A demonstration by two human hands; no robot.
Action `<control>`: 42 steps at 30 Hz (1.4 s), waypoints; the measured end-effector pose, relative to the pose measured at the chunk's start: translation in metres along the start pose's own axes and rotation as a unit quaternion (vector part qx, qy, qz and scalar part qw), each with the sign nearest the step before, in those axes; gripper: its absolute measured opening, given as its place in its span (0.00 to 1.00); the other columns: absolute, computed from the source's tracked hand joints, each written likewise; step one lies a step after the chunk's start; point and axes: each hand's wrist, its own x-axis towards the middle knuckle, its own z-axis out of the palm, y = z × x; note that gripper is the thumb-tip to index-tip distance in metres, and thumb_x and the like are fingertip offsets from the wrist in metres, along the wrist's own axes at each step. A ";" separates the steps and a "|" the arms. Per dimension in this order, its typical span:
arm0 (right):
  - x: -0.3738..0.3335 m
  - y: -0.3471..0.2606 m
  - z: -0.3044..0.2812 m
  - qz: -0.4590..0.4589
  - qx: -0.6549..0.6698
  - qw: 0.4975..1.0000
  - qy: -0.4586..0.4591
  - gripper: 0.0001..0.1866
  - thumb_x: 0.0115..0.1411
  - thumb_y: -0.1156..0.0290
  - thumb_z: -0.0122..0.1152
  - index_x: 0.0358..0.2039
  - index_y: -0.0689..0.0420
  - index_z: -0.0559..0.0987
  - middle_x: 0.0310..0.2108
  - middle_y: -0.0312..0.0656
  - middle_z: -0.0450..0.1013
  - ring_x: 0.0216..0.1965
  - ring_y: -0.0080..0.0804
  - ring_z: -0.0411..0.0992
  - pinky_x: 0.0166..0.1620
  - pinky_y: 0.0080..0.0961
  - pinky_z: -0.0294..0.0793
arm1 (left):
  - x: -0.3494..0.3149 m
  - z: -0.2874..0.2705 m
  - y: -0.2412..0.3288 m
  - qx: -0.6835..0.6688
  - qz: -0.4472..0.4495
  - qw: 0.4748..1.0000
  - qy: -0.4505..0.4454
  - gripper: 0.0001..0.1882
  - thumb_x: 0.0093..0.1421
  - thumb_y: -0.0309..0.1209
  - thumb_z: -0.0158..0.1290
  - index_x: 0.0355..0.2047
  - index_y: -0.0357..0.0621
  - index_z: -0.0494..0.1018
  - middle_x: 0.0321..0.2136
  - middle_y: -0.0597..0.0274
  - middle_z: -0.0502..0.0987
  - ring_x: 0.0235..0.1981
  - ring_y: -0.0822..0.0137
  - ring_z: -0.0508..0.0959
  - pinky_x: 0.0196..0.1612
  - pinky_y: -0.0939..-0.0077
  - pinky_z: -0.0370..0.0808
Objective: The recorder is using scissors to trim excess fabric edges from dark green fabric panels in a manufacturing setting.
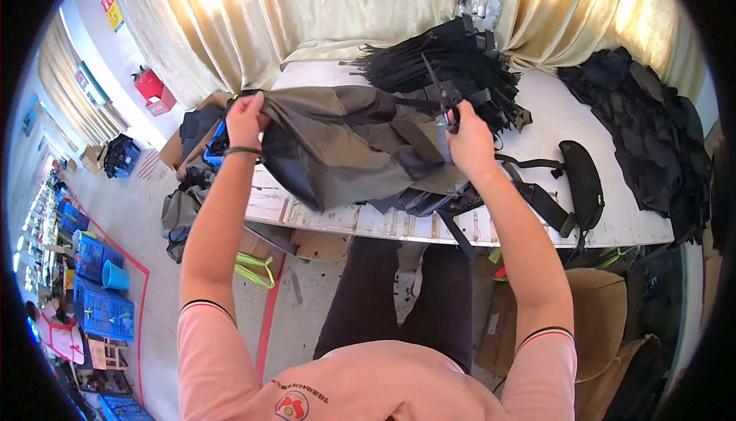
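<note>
A grey-olive fabric bag (337,141) is stretched over the table between my hands, its left end lifted. My left hand (247,124) is closed, pinching the bag's upper left edge between thumb and fingers. At the bag's right end my right hand (471,145) is closed around what look like dark scissors (443,98), their slim blade pointing up and away. The fingers partly hide the grip. Black straps and trim hang from the bag's underside over the table's front edge.
Behind the bag lies a heap of black straps (437,57). To the right are a black padded strap (583,183) and a pile of black fabric pieces (644,130) on the white table (548,122). A cardboard box (598,314) stands below; blue crates (107,310) line the left floor.
</note>
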 end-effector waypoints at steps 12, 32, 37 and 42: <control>-0.062 -0.012 0.077 -0.014 -0.028 0.995 -0.093 0.15 0.47 0.71 0.65 0.34 0.52 0.70 0.28 0.46 0.77 0.34 0.46 0.76 0.36 0.41 0.71 | -0.102 0.007 0.064 -0.084 -0.198 0.962 -0.166 0.07 0.62 0.35 0.50 0.38 0.47 0.70 0.31 0.67 0.77 0.26 0.74 0.77 0.31 0.78 0.75; -0.221 0.059 -0.247 0.224 0.080 0.948 -0.210 0.14 0.45 0.86 0.63 0.30 0.58 0.70 0.28 0.32 0.68 0.30 0.19 0.66 0.36 0.16 0.65 | -0.233 -0.021 -0.087 0.428 0.215 0.830 -0.286 0.24 0.53 0.39 0.59 0.48 0.46 0.69 0.41 0.51 0.74 0.40 0.49 0.74 0.43 0.60 0.72; -0.256 0.087 -0.255 0.264 0.047 0.942 -0.201 0.13 0.46 0.86 0.62 0.30 0.57 0.69 0.25 0.30 0.66 0.27 0.18 0.63 0.32 0.16 0.63 | -0.237 -0.016 -0.102 0.377 0.151 0.842 -0.354 0.10 0.54 0.33 0.58 0.31 0.42 0.73 0.23 0.56 0.76 0.27 0.56 0.76 0.34 0.64 0.73; -0.280 0.129 -0.262 0.321 0.037 0.925 -0.202 0.10 0.50 0.85 0.57 0.28 0.57 0.67 0.23 0.30 0.64 0.24 0.17 0.60 0.28 0.15 0.59 | -0.226 -0.071 -0.036 0.226 -0.221 0.706 -0.633 0.08 0.54 0.29 0.59 0.30 0.40 0.73 0.22 0.66 0.75 0.24 0.76 0.71 0.30 0.76 0.70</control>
